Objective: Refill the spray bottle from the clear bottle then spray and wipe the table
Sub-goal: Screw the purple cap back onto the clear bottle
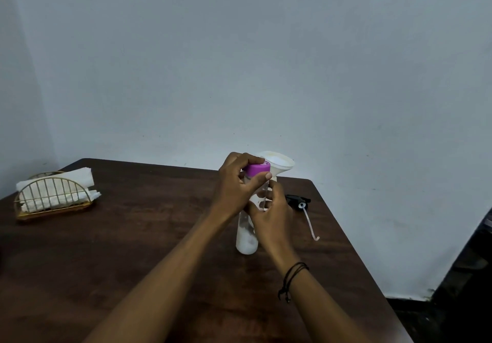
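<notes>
Nearest the viewer, two bare forearms reach out over the dark brown wooden table (138,236), whose surface is matte with a mottled grain and a rounded far corner. A thin black cord bracelet (292,276) circles the wrist of the right arm.

The tall clear plastic bottle (247,239) stands upright on the table, a slim cylinder with a whitish, cloudy lower section. The right hand (271,217) is wrapped round its upper body just beside the neck, fingers curled closed against the plastic. The left hand (237,185) sits above it, thumb and fingers pinched tight on the smooth purple round cap (257,169) that tops the bottle.

Directly behind the bottle, partly hidden by the hands, a white plastic funnel (279,163) shows its wide flared mouth; what it rests in cannot be seen. To the right of the bottle and slightly farther back, the black plastic spray head (296,199) lies on its side on the table, its thin pale dip tube (310,225) trailing toward the viewer and ending in a small hook.

Well to the left of the bottle, near the far edge, a gold wire arched holder (53,199) contains folded white paper napkins (80,180). Beyond the table rises a plain pale blue-grey painted wall (266,63).
</notes>
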Demonstrator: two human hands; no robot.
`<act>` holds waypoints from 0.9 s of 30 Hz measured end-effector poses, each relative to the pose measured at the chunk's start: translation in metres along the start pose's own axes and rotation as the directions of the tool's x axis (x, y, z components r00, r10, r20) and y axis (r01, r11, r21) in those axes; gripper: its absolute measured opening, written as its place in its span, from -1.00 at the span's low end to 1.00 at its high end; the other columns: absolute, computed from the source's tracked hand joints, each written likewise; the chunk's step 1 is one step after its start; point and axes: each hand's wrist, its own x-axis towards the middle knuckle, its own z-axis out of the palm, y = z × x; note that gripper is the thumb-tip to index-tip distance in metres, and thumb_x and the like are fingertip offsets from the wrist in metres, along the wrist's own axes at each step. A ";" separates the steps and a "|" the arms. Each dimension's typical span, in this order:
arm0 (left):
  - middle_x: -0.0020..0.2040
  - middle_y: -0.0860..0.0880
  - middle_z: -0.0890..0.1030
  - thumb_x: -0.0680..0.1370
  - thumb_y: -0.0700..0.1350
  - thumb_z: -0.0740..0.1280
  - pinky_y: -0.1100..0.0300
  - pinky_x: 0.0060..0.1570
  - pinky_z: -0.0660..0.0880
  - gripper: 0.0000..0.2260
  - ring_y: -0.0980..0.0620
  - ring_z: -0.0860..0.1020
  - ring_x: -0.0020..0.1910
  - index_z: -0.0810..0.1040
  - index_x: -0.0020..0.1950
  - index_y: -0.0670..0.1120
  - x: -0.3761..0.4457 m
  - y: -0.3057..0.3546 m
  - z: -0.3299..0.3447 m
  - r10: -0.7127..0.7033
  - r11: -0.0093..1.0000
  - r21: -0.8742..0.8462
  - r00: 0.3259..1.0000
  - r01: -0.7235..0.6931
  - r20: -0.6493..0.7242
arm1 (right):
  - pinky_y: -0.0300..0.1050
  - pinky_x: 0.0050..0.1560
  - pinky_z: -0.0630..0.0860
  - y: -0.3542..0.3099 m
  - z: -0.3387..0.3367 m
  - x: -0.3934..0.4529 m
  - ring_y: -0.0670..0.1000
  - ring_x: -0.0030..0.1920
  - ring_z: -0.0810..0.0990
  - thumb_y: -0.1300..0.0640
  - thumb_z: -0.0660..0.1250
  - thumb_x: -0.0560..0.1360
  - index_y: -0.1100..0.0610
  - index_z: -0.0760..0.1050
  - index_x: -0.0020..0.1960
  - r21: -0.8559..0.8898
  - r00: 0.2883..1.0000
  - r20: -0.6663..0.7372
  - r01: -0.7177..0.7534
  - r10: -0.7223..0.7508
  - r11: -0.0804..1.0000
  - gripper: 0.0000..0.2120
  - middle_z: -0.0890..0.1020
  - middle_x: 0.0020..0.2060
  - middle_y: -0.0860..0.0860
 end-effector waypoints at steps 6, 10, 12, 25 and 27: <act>0.08 -0.01 0.63 0.50 -0.11 0.46 0.24 0.00 0.57 -0.83 0.11 0.59 0.08 0.62 0.08 -0.03 -0.010 0.002 0.011 -0.001 0.997 -0.082 0.995 -0.008 -0.103 | -0.45 -0.19 0.46 0.006 0.000 0.000 -0.08 -0.06 0.63 0.16 0.50 0.41 0.10 0.42 0.32 -0.055 0.998 -0.031 0.045 -0.047 0.997 -0.47 0.63 -0.02 -0.12; 0.10 -0.03 0.66 0.53 -0.12 0.38 0.11 0.04 0.61 -0.82 0.01 0.62 0.09 0.60 0.11 -0.11 -0.004 0.000 0.000 -0.082 0.968 -0.232 0.995 0.094 0.062 | -0.35 -0.15 0.50 0.003 -0.006 0.001 -0.15 -0.05 0.61 0.05 0.54 0.38 0.05 0.41 0.31 -0.027 0.999 0.001 0.055 -0.055 0.998 -0.43 0.60 -0.05 -0.22; 0.07 -0.07 0.66 0.51 -0.13 0.40 0.12 0.02 0.61 -0.82 0.02 0.63 0.06 0.60 0.08 -0.16 0.003 0.002 -0.005 -0.137 0.943 -0.282 0.979 0.175 0.151 | -0.32 -0.11 0.52 0.001 -0.007 0.001 -0.20 -0.02 0.60 -0.01 0.56 0.37 -0.01 0.41 0.27 -0.011 0.999 0.022 0.046 -0.046 0.999 -0.45 0.59 -0.05 -0.25; 0.09 0.04 0.66 0.62 -0.11 0.33 0.22 0.05 0.60 -0.87 0.08 0.63 0.07 0.62 0.13 -0.06 0.013 0.011 -0.001 -0.322 0.903 -0.233 0.928 0.360 0.188 | -0.33 -0.06 0.50 0.000 -0.002 0.004 -0.27 -0.01 0.57 -0.01 0.54 0.39 -0.01 0.44 0.28 -0.030 0.999 -0.014 0.028 -0.029 0.999 -0.48 0.59 -0.01 -0.24; 0.07 0.07 0.66 0.55 -0.06 0.44 0.14 0.07 0.60 -0.83 0.11 0.63 0.05 0.63 0.12 -0.04 0.011 0.011 0.003 -0.303 0.939 -0.128 0.944 0.319 0.128 | -0.37 -0.07 0.48 0.002 -0.002 0.004 -0.19 0.02 0.60 0.04 0.54 0.39 0.02 0.44 0.29 -0.013 1.000 -0.018 0.011 -0.011 1.000 -0.47 0.62 0.03 -0.17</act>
